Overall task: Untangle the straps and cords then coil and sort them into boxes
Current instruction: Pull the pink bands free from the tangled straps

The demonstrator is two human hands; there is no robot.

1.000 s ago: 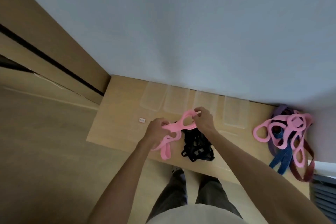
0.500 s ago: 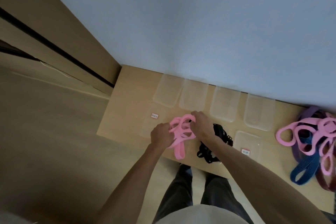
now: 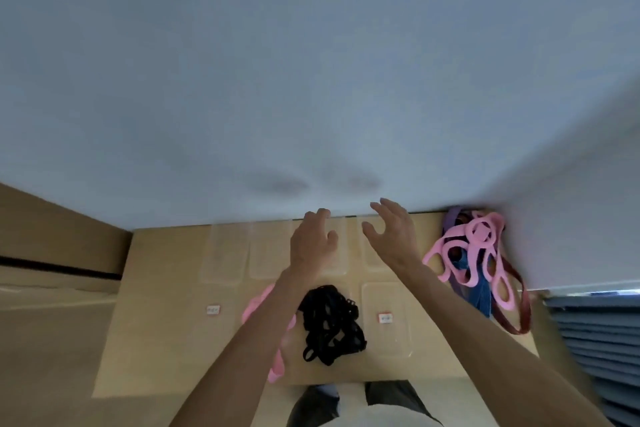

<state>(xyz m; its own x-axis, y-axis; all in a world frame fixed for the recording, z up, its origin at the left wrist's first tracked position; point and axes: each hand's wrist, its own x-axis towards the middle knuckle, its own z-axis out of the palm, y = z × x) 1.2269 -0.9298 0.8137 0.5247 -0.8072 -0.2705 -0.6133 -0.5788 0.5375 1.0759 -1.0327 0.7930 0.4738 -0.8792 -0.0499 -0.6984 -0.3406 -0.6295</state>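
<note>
Not far along, I'd say. Nearest, a black strap bundle [image 3: 330, 321] sits on the table [image 3: 145, 340], loose pink strap [image 3: 273, 333] just left of it. Neither boxed. Beyond it, left hand [image 3: 311, 243] and right hand [image 3: 389, 236] hover, fingers spread, holding nothing, over clear boxes [image 3: 223, 253]. Far right of the bundle: big pink-blue-maroon tangle [image 3: 474, 260].

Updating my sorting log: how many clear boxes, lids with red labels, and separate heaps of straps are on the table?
Clear boxes along the wall: 4
Labelled lids: 2
Strap heaps: 3 (pink, black, mixed tangle)
Total: 9
</note>
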